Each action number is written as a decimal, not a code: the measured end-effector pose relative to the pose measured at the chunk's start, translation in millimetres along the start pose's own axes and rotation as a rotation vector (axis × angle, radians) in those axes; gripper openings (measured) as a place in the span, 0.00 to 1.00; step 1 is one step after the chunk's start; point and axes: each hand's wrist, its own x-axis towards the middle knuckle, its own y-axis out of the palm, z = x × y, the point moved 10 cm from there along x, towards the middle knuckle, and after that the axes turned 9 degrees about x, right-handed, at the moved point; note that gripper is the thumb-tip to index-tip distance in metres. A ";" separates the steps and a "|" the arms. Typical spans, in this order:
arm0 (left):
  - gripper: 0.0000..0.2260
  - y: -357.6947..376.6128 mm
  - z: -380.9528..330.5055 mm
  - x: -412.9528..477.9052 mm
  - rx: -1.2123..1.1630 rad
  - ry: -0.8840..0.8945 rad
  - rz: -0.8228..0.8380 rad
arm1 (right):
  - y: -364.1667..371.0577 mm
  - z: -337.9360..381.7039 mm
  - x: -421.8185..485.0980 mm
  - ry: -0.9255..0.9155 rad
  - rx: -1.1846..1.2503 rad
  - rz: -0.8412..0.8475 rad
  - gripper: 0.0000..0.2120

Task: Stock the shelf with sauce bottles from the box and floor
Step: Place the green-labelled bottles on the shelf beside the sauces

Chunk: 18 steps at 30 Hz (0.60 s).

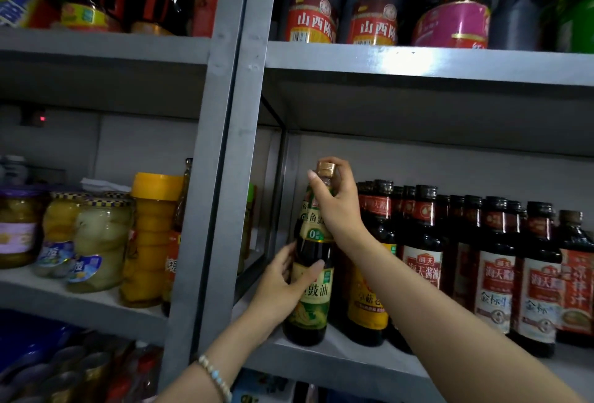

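Note:
A dark sauce bottle (311, 290) with a green label and a gold cap stands at the left end of the grey metal shelf (337, 364). My left hand (283, 287) grips its lower body from the left, thumb across the label. My right hand (337, 206) holds the neck just under the cap. To the right stands a row of several dark sauce bottles (495, 261) with red and white labels, and a yellow-labelled bottle (368, 303) stands right behind the held one.
Grey uprights (221, 177) split the shelving. The left bay holds jars of preserved fruit (103, 242) and a yellow-lidded jar (151, 238). Large vinegar jugs (311, 7) fill the shelf above. Packaged goods (96, 370) lie on the shelf below left.

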 end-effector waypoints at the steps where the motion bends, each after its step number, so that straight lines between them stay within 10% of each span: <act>1: 0.40 -0.6 -1.1 -1.6 -0.008 0.001 -0.003 | 2.3 -1.9 0.0 0.029 -0.007 0.028 0.11; 18: 0.28 -5.2 13.3 41.5 0.059 -0.036 -0.081 | -84.1 19.5 -4.4 -0.036 -0.764 0.260 0.32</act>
